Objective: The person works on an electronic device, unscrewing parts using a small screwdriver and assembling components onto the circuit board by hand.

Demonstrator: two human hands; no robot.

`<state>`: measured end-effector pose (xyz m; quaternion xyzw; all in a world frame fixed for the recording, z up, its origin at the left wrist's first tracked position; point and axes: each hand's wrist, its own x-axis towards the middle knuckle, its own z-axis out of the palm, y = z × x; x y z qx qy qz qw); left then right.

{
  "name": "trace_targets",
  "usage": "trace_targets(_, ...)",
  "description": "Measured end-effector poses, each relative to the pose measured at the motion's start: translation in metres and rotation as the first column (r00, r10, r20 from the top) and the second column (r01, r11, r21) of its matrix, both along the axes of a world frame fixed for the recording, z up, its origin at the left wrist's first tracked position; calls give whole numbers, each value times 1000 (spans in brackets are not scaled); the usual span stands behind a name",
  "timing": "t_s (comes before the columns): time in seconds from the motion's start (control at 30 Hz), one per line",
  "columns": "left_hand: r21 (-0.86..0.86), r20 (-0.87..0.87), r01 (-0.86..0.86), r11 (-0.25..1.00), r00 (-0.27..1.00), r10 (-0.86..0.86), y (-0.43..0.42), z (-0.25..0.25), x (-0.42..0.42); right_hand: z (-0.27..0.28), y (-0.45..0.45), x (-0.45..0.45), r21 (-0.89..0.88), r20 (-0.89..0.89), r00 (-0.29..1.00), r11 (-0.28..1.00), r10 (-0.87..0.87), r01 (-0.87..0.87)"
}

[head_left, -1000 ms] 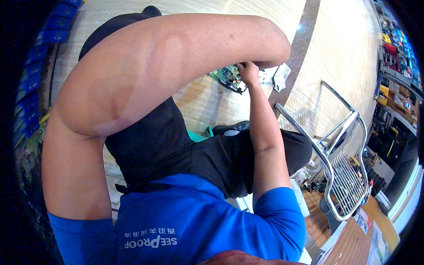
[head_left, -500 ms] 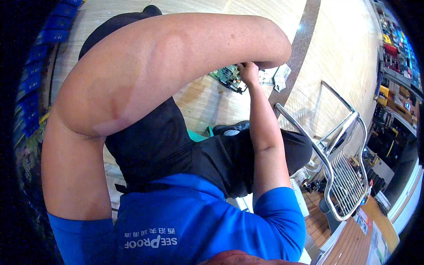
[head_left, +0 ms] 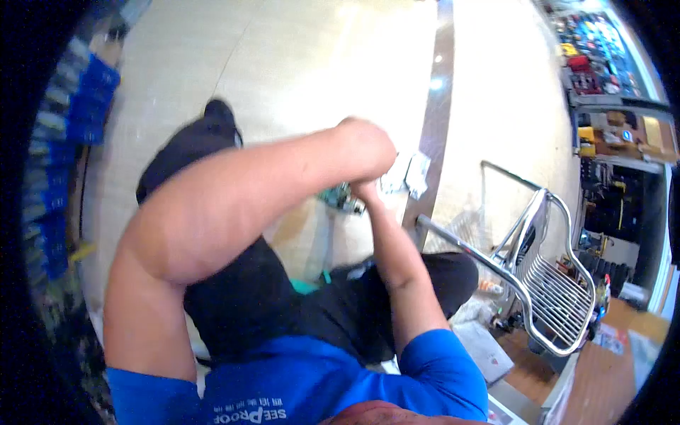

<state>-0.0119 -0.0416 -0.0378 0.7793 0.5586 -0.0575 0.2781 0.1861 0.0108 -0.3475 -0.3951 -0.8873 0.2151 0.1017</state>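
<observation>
My left hand (head_left: 368, 150) is bent down at the end of the big forearm that crosses the view; its fingers are hidden behind the wrist. Just below it is my right hand (head_left: 364, 190), blurred and partly covered, at the right edge of a green circuit board (head_left: 340, 198). What its fingers hold, if anything, cannot be made out. The board lies low near the floor, mostly hidden by my left forearm. White sheets or pieces (head_left: 418, 174) lie just right of my hands.
A chrome metal rack or chair frame (head_left: 552, 283) stands at the right. Blue bins (head_left: 92, 99) line the left side. Shelves with tools (head_left: 588, 71) are at the upper right. A dark strip (head_left: 433, 127) crosses the pale floor (head_left: 283, 64). My legs are folded below.
The whole view has shifted, so my arms, the board and the white pieces appear lower and further left. My left forearm covers less of the upper view. The picture is blurrier.
</observation>
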Motion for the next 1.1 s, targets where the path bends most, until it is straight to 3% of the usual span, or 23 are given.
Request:
trace_targets(0.13,-50,-83,21,999,996,-25,1,10,2,16,-5,-6,-166,38,999,985,-34,39)
trace_targets(0.23,-58,-85,16,998,996,-21,1,0,5,7,-4,-2,-109,-95,995,994,12,-22)
trace_targets(0.33,-87,-95,16,996,995,-25,2,-3,8,13,-4,-2,-208,67,998,978,-15,29)
trace_targets(0.47,-112,-101,16,994,995,-28,1,2,10,0,-1,3,-201,74,997,979,-6,21)
trace_targets(0.53,-101,-107,22,995,994,-33,2,-3,12,5,-3,2,-223,151,985,968,-78,111)
trace_targets(0.63,-108,-110,30,994,993,-42,2,-1,13,2,-4,2,-248,89,991,961,-103,122)
trace_targets(1.1,-98,-106,24,995,994,-34,1,1,11,-7,0,3,-231,116,993,971,-37,63)
